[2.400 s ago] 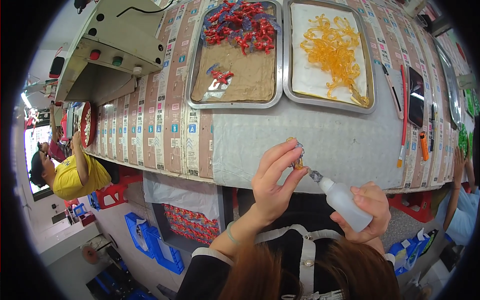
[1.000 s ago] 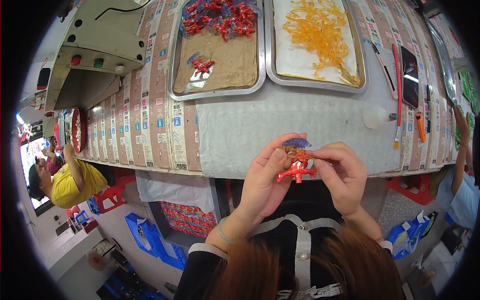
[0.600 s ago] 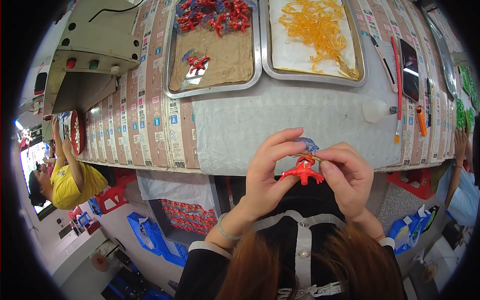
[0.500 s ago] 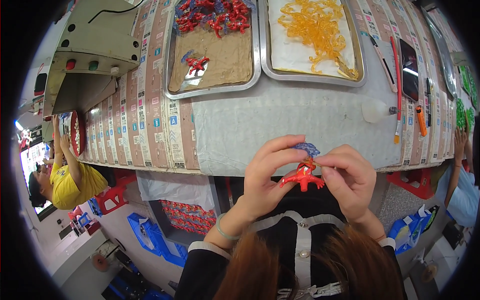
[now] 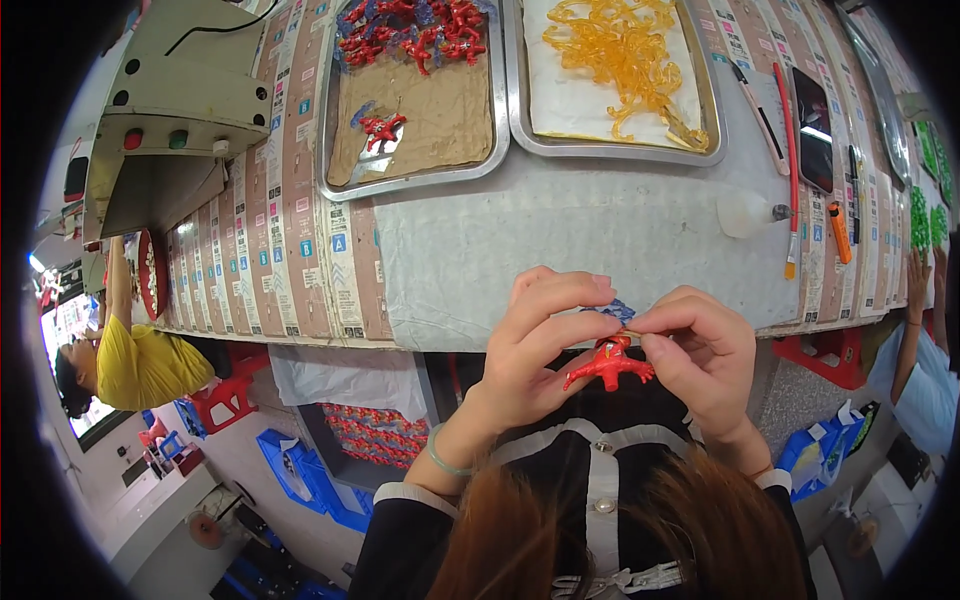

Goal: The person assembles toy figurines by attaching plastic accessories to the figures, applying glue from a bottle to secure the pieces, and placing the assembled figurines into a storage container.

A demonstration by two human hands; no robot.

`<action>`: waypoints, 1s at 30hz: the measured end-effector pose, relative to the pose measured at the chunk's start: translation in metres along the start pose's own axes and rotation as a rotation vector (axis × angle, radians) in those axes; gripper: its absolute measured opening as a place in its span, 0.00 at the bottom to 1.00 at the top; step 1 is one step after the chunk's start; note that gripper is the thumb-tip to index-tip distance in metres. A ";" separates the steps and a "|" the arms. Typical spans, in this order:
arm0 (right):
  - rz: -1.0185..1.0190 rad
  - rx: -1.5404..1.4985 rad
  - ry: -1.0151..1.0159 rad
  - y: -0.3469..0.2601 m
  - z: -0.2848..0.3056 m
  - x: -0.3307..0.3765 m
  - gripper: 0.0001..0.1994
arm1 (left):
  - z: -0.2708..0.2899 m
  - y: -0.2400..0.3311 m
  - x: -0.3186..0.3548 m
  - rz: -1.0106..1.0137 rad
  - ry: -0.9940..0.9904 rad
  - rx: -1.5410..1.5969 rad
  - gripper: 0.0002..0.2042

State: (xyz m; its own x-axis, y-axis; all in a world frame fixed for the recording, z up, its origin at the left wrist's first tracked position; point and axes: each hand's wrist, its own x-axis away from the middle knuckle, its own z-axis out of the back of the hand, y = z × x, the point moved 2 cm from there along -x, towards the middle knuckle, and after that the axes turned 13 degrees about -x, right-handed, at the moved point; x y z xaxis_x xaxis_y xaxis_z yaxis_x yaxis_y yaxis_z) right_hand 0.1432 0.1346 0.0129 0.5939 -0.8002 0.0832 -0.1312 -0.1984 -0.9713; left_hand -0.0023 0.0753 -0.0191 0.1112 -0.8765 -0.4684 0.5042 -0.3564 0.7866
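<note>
My left hand [image 5: 535, 345] is closed round a small red toy figure [image 5: 608, 365] with outspread arms, held just off the table's near edge. A clear blue piece [image 5: 615, 308] rises from the figure's top, beside my left fingertips. The thumb and forefinger of my right hand [image 5: 705, 350] pinch together at the figure's upper part. A thin yellowish bit shows there, mostly hidden by the fingers, so I cannot make out what the right hand grips.
A metal tray [image 5: 408, 183] carries several red-and-blue figures on brown card. Beside it, another tray [image 5: 620, 151] holds yellow clear plastic pieces. To the right lie a red brush [image 5: 788, 150], a phone [image 5: 812, 130], an orange cutter [image 5: 840, 232] and a small bottle [image 5: 742, 215]. Co-workers sit at both sides.
Both hands stay at the figure, which has tilted slightly and dropped a little. My left fingers have shifted over the blue piece. The view has moved slightly.
</note>
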 end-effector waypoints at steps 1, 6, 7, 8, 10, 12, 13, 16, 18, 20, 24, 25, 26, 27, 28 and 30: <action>-0.029 -0.036 0.007 0.001 0.000 0.000 0.08 | 0.000 -0.001 0.001 0.004 -0.008 0.006 0.16; -0.087 -0.075 -0.013 0.003 0.002 0.002 0.07 | -0.002 -0.002 0.002 0.009 -0.003 0.033 0.15; -0.098 -0.089 -0.018 0.003 0.002 0.002 0.07 | -0.002 -0.002 0.003 -0.014 0.004 0.020 0.15; -0.099 -0.088 -0.016 0.004 0.002 0.002 0.07 | -0.003 -0.002 0.003 -0.037 0.011 0.007 0.15; -0.104 -0.108 -0.015 0.004 0.002 0.003 0.07 | -0.004 -0.001 0.004 -0.036 0.030 0.008 0.14; -0.117 -0.139 -0.004 0.006 0.003 0.003 0.07 | -0.006 -0.003 0.005 -0.037 0.050 0.013 0.13; -0.130 -0.173 0.002 0.008 0.003 0.003 0.08 | -0.005 -0.007 0.006 -0.064 0.024 -0.015 0.16; 0.064 -0.041 0.091 0.012 0.002 0.003 0.08 | -0.014 0.000 0.005 0.166 0.005 0.157 0.26; 0.139 0.071 0.124 0.014 0.002 0.002 0.07 | -0.019 0.006 0.004 0.582 -0.088 0.876 0.42; 0.211 0.178 0.153 0.014 0.005 -0.001 0.07 | -0.016 0.000 0.006 0.673 -0.114 0.999 0.41; 0.212 0.245 -0.032 0.012 0.009 -0.003 0.06 | -0.008 0.002 0.004 0.983 -0.179 1.118 0.29; 0.176 0.207 -0.042 0.012 0.009 -0.004 0.06 | -0.008 0.002 0.004 1.049 -0.224 1.135 0.25; 0.175 0.208 -0.043 0.012 0.010 -0.005 0.06 | -0.006 0.001 0.005 1.049 -0.223 1.136 0.25; 0.142 0.187 -0.055 0.012 0.011 -0.006 0.06 | -0.006 0.001 0.006 1.087 -0.242 1.221 0.23; 0.108 0.169 -0.066 0.013 0.013 -0.008 0.06 | -0.006 0.000 0.007 1.124 -0.264 1.309 0.20; 0.089 0.141 -0.094 0.011 0.016 -0.010 0.06 | -0.008 -0.004 0.010 1.102 -0.294 1.384 0.19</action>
State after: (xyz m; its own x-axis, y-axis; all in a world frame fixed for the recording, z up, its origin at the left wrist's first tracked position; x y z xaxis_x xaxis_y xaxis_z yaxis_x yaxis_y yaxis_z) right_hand 0.1482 0.1496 -0.0023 0.6572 -0.7535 -0.0194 -0.0776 -0.0421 -0.9961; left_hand 0.0034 0.0710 -0.0300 -0.3522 -0.8414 0.4100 -0.7181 0.5239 0.4582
